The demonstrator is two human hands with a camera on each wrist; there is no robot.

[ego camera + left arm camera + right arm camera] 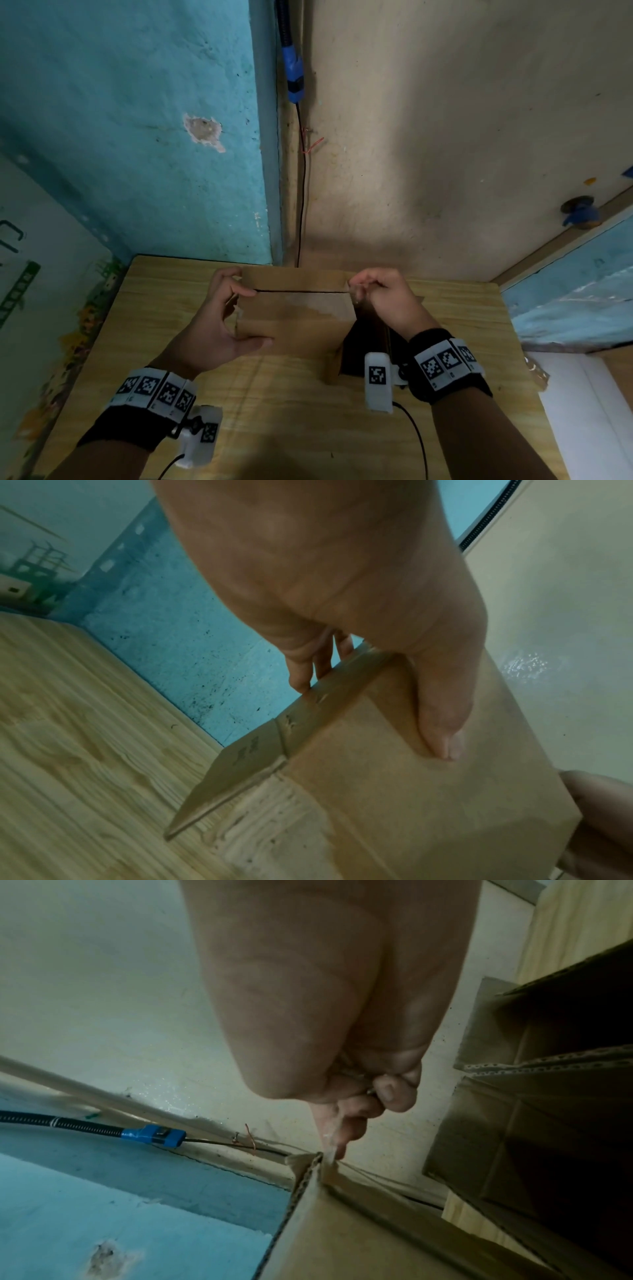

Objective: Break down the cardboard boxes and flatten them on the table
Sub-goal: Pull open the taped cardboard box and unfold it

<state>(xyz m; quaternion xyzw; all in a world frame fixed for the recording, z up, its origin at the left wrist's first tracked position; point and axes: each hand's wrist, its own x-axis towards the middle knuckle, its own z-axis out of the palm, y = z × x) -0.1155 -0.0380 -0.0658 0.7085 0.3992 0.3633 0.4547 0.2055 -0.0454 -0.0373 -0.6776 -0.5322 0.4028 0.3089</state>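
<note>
A brown cardboard box [294,318] stands on the wooden table [274,411], its top flaps meeting at a dark seam. My left hand [219,322] grips the box's left end, thumb [441,723] on the near face and fingers over the far side. At the right end of the seam my right hand [363,284] pinches a strip of clear tape [329,1139] that rises from the box corner [308,1167]. A second box [363,346], open and dark inside, lies on its side just right of the first, under my right wrist.
The table sits in a corner, with a blue wall [137,137] at the back left and a beige wall [445,137] at the back right. A black cable with a blue connector [294,75] runs down the corner. A white surface [582,411] borders the table's right edge.
</note>
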